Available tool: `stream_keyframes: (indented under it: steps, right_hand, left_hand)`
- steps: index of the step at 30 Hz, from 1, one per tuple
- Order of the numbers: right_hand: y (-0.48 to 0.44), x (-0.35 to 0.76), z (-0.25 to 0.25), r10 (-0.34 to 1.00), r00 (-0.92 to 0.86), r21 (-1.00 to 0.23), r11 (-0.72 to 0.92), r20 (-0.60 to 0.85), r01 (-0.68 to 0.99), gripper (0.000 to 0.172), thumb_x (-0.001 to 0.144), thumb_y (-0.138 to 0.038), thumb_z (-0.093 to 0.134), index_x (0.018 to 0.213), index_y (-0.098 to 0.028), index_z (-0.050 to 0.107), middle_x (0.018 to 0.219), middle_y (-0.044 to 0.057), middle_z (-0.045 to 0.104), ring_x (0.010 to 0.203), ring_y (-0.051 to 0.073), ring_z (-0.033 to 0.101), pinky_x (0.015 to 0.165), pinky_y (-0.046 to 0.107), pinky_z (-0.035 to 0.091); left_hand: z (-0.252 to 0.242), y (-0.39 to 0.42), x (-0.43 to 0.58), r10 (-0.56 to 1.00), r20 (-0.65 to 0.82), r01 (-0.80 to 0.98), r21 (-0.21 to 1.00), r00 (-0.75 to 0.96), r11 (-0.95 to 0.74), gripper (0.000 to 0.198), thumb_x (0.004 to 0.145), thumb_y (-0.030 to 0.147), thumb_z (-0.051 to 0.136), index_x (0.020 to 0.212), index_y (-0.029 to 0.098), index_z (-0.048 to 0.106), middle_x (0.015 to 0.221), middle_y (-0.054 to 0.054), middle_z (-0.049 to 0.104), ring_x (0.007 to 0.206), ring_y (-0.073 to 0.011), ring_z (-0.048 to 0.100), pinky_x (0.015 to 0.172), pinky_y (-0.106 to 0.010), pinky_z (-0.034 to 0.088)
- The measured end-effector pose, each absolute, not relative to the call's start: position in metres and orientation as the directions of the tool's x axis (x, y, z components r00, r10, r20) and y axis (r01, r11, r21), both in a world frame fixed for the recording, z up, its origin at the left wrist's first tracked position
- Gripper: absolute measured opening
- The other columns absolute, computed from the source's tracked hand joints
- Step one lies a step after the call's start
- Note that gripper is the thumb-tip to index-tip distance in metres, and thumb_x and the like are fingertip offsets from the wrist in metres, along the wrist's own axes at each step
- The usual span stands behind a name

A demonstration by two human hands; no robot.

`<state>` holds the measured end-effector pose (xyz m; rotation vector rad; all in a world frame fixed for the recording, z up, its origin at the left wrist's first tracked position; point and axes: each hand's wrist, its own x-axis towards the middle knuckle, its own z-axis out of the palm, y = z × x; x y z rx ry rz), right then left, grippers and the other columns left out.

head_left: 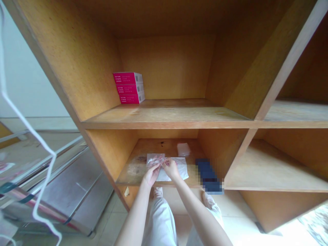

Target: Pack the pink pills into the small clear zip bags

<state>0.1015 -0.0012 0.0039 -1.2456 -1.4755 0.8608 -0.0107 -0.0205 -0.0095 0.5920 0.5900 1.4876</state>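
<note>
Head view: our left hand (151,175) and right hand (171,168) both pinch the clear bag (154,158) at its right edge, over the lower shelf (130,176), left of the white sheet (182,166). Probably light, limp, slippery; we'd hold edges. Shelf wood's stained; tiled floor (112,218) near, metal cart (74,184) left.

Wooden shelving unit (164,125) has open compartments | three pink-and-white cartons (128,89) stand stacked at upper compartment's left | pixelated dark-blue object (208,176) lies at lower shelf's right | white cable (53,158) hangs far left | pale tiled floor (234,206) lies below
</note>
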Motion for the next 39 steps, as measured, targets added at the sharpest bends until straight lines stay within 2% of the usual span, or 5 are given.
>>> stream_keyframes:
  steps: [6,16,24,33,39]
  right_hand:
    - [0.002,0.113,0.011,0.968,0.084,-0.965,0.225,0.238,0.136,0.007,0.067,-0.022,0.048,0.072,-0.019,0.051,0.064,0.002,0.059,0.057,0.016,0.057,0.051,0.025,0.043]
    - [0.011,0.124,0.01,0.95,0.166,-0.964,0.26,0.266,0.056,0.028,0.067,-0.023,0.047,0.095,-0.016,0.05,0.075,0.005,0.062,0.068,0.017,0.059,0.061,0.027,0.045]
    - [0.004,0.136,0.028,0.981,0.05,-0.982,0.187,0.185,-0.038,0.033,0.065,-0.02,0.04,0.096,-0.014,0.049,0.054,-0.005,0.049,0.037,0.009,0.041,0.038,0.021,0.034]
    - [0.004,0.134,0.021,0.972,-0.083,-0.975,0.219,0.221,-0.033,0.031,0.062,-0.019,0.045,0.092,-0.016,0.052,0.056,-0.004,0.051,0.044,0.009,0.045,0.042,0.019,0.036]
    - [-0.002,0.139,0.021,0.983,-0.095,-0.987,0.156,0.158,-0.033,0.015,0.066,-0.03,0.05,0.064,-0.016,0.053,0.046,-0.004,0.047,0.038,0.008,0.04,0.036,0.018,0.029]
  left_hand:
    - [-0.01,-0.019,-0.01,0.998,-0.069,-0.773,0.633,0.001,0.044,0.031,0.076,0.007,0.052,0.106,0.015,0.051,0.107,-0.007,0.061,0.104,-0.0141,0.055,0.095,-0.025,0.041]
    - [-0.006,-0.024,-0.01,0.995,-0.012,-0.73,0.678,0.097,0.079,0.044,0.073,0.003,0.051,0.115,0.015,0.046,0.116,-0.012,0.056,0.113,-0.0185,0.048,0.101,-0.032,0.034]
    - [-0.002,-0.025,-0.01,0.987,-0.056,-0.701,0.698,0.153,0.149,0.033,0.08,0.034,0.05,0.107,0.016,0.053,0.11,-0.01,0.06,0.103,-0.0219,0.056,0.093,-0.038,0.041]
    - [-0.002,-0.028,-0.003,0.989,-0.059,-0.586,0.8,0.133,0.127,0.012,0.07,0.017,0.063,0.077,0.013,0.055,0.082,-0.009,0.069,0.081,-0.0208,0.065,0.081,-0.037,0.049]
    - [0.001,-0.029,-0.003,0.994,-0.072,-0.621,0.776,0.085,0.109,0.013,0.07,0.015,0.063,0.078,0.014,0.053,0.083,-0.008,0.069,0.082,-0.0208,0.065,0.082,-0.038,0.049]
